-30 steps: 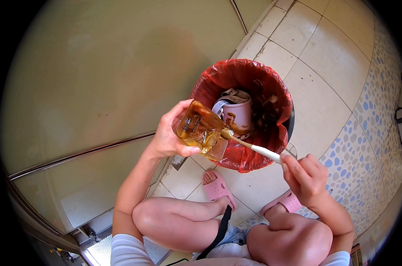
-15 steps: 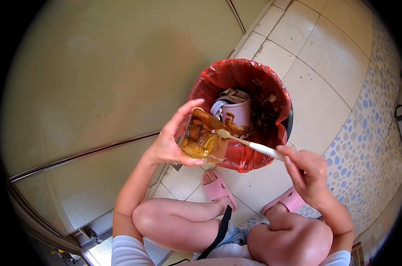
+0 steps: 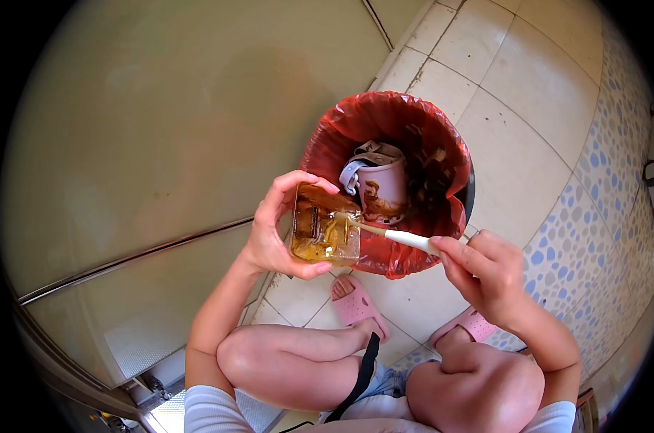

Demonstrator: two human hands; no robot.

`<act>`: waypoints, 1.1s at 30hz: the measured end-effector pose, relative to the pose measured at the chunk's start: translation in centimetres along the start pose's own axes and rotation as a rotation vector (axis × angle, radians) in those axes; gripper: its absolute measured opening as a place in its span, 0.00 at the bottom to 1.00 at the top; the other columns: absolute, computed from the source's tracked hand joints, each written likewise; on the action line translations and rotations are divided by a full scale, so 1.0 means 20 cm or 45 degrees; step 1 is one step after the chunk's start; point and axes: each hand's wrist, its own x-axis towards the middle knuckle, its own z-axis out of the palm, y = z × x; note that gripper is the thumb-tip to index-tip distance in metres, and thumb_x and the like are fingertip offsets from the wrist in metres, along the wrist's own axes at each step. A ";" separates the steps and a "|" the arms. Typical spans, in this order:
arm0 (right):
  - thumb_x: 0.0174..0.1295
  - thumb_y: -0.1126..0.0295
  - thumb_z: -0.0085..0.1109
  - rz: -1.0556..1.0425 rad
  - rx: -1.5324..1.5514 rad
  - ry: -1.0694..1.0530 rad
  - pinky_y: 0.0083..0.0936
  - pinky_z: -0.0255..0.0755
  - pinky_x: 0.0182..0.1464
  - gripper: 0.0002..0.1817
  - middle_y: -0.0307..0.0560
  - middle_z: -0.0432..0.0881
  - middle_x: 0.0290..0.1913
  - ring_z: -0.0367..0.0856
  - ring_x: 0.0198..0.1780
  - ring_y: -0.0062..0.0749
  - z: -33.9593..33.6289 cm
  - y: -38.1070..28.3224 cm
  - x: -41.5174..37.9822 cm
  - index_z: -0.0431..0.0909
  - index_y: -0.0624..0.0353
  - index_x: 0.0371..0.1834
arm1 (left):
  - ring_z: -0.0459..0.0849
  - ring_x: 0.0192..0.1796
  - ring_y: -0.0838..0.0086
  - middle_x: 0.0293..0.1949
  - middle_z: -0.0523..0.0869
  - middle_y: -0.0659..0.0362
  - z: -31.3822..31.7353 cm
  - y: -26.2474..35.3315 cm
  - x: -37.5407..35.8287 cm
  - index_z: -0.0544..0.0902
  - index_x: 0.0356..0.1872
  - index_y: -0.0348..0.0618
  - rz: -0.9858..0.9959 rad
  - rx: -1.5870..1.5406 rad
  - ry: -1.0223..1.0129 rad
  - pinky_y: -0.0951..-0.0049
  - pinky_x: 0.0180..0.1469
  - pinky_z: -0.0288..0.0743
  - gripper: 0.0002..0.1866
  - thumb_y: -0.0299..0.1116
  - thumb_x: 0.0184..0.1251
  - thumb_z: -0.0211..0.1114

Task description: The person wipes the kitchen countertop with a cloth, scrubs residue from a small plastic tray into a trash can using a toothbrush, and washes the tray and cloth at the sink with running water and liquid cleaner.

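Note:
My left hand (image 3: 273, 227) grips a clear, square-sided container (image 3: 347, 249) by its outer edges, its open side turned up toward me. Sticky amber-brown residue coats the inside, with a dark block-like patch in it. Between the thumb and fingers of my right hand (image 3: 489, 273) is a slim white-handled tool (image 3: 411, 240) with a beige shaft. Its tip reaches inside the container, and the residue partly hides it. Both hands are over the near left rim of a bin lined with a red plastic bag (image 3: 395, 261).
Inside the bin lie a lilac cup-shaped item (image 3: 385, 184) with brown smears, a strap (image 3: 351, 173) and dark refuse. A greenish panel (image 3: 146, 130) with a metal strip stands left. Pink slippers (image 3: 357, 307) are on the tiled floor (image 3: 518, 137) below.
The tool and my right hand have moved left and slightly up, its tip now lower against the residue. The container has shifted a little left and turned more level.

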 end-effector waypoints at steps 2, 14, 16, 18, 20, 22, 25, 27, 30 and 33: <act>0.42 0.77 0.68 -0.091 -0.151 0.011 0.24 0.58 0.16 0.20 0.36 0.64 0.18 0.63 0.18 0.26 -0.01 -0.03 0.01 0.81 0.59 0.43 | 0.74 0.54 0.64 0.50 0.74 0.46 0.00 0.00 0.01 0.60 0.58 0.37 0.035 0.073 -0.022 0.65 0.57 0.70 0.49 0.39 0.31 0.79; 0.40 0.79 0.69 -0.140 -0.296 0.120 0.21 0.54 0.14 0.21 0.35 0.59 0.17 0.59 0.17 0.23 0.01 -0.02 -0.07 0.81 0.59 0.43 | 0.77 0.53 0.64 0.50 0.75 0.48 -0.02 -0.04 -0.01 0.60 0.59 0.38 -0.265 -0.272 0.197 0.66 0.57 0.72 0.50 0.49 0.34 0.77; 0.39 0.80 0.69 -0.121 -0.271 0.145 0.21 0.54 0.14 0.21 0.35 0.61 0.17 0.60 0.17 0.23 0.00 0.00 -0.07 0.82 0.58 0.42 | 0.77 0.53 0.64 0.50 0.75 0.48 -0.02 -0.04 -0.01 0.60 0.60 0.38 -0.294 -0.288 0.195 0.66 0.57 0.72 0.50 0.50 0.34 0.77; 0.39 0.81 0.69 -0.073 -0.210 0.170 0.22 0.55 0.15 0.21 0.36 0.63 0.17 0.61 0.17 0.24 -0.02 0.01 -0.07 0.82 0.57 0.42 | 0.76 0.53 0.66 0.51 0.75 0.49 -0.02 -0.04 -0.01 0.62 0.59 0.38 -0.256 -0.352 0.188 0.67 0.59 0.69 0.48 0.43 0.34 0.77; 0.41 0.82 0.68 -0.006 -0.156 0.165 0.24 0.56 0.15 0.20 0.36 0.64 0.17 0.62 0.17 0.26 -0.03 0.02 -0.07 0.82 0.58 0.42 | 0.76 0.53 0.66 0.51 0.75 0.49 -0.03 -0.04 0.00 0.62 0.60 0.38 -0.238 -0.331 0.178 0.67 0.59 0.69 0.48 0.43 0.34 0.77; 0.47 0.82 0.64 0.107 -0.108 0.115 0.25 0.58 0.18 0.16 0.39 0.66 0.17 0.64 0.17 0.27 -0.05 0.02 -0.06 0.82 0.59 0.42 | 0.77 0.53 0.64 0.51 0.75 0.48 -0.03 -0.03 0.00 0.61 0.60 0.38 -0.243 -0.219 0.168 0.65 0.57 0.72 0.51 0.49 0.33 0.78; 0.54 0.81 0.61 0.445 0.149 0.122 0.24 0.59 0.19 0.12 0.41 0.69 0.18 0.65 0.17 0.25 -0.09 0.03 -0.07 0.82 0.61 0.43 | 0.77 0.53 0.64 0.51 0.74 0.48 -0.05 -0.04 -0.01 0.60 0.61 0.37 -0.228 -0.177 0.175 0.65 0.57 0.72 0.52 0.49 0.33 0.78; 0.58 0.79 0.58 0.659 0.356 0.109 0.18 0.61 0.21 0.10 0.40 0.75 0.20 0.68 0.20 0.18 -0.09 0.03 -0.06 0.81 0.63 0.44 | 0.77 0.53 0.64 0.51 0.74 0.48 -0.05 -0.02 -0.02 0.60 0.61 0.37 -0.269 -0.194 0.202 0.66 0.58 0.71 0.53 0.50 0.33 0.78; 0.58 0.77 0.59 0.815 0.447 -0.011 0.14 0.63 0.23 0.10 0.39 0.78 0.22 0.69 0.21 0.14 -0.11 -0.01 -0.01 0.80 0.65 0.44 | 0.77 0.53 0.64 0.52 0.74 0.47 -0.05 -0.01 0.00 0.59 0.63 0.36 -0.282 -0.175 0.209 0.66 0.57 0.71 0.54 0.52 0.35 0.77; 0.58 0.76 0.59 0.859 0.524 -0.099 0.14 0.63 0.21 0.10 0.39 0.76 0.19 0.69 0.19 0.13 -0.11 -0.02 0.01 0.79 0.67 0.43 | 0.76 0.54 0.66 0.53 0.74 0.48 -0.06 0.00 0.00 0.58 0.65 0.36 -0.303 -0.259 0.206 0.67 0.59 0.68 0.52 0.45 0.38 0.76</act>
